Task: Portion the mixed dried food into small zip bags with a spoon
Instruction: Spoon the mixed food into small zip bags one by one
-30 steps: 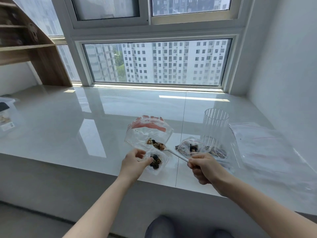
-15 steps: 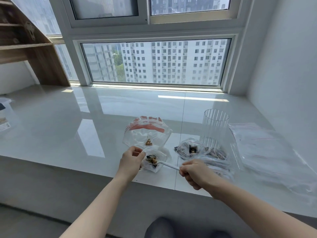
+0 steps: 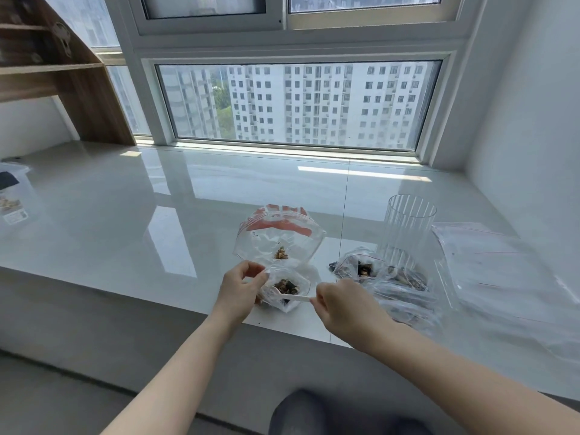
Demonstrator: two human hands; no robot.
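Observation:
My left hand (image 3: pixel 240 290) pinches the open mouth of a small clear zip bag (image 3: pixel 287 301) near the sill's front edge. Brown and dark dried food (image 3: pixel 286 287) lies inside it. My right hand (image 3: pixel 340 306) grips the handle of a white plastic spoon (image 3: pixel 290 297), whose bowl is inside the small bag. Just behind stands a larger zip bag (image 3: pixel 279 237) with a red printed top and a little dried food at its bottom. To the right lie filled small bags (image 3: pixel 370 270).
A clear ribbed glass (image 3: pixel 408 230) stands right of the bags. A pile of empty zip bags (image 3: pixel 508 277) lies at far right. A plastic container (image 3: pixel 14 196) sits at the left edge, a wooden shelf (image 3: pixel 62 73) behind it. The sill (image 3: pixel 125 221) is glossy.
The spoon left the large bag with food and moved down into the small bag. Both hands shifted slightly toward the sill's front edge.

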